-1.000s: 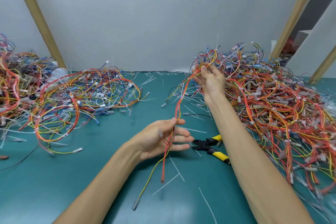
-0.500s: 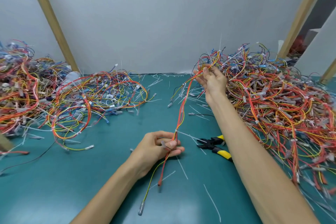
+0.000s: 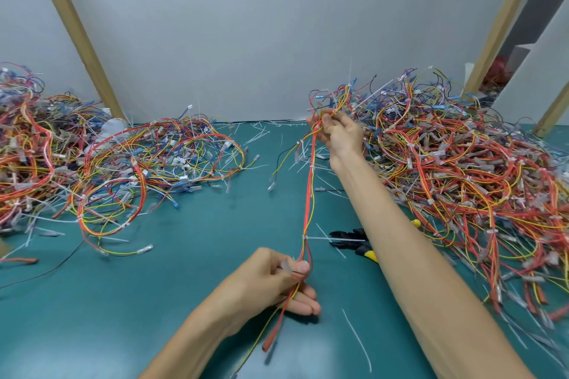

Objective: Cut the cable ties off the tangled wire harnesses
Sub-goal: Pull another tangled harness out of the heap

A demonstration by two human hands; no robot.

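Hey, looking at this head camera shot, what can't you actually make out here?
All in the head view:
- Cutters: the right forearm covers most of the yellow handles.
- Left wire pile: cut off by the left edge.
- Right wire pile: runs past the right edge; near corner blurred.
- Held harness: top end hidden inside the right hand; loose ends below the left hand blurred.

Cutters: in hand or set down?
Set down: cutters lie on the table; left hand and right hand grip the harness.
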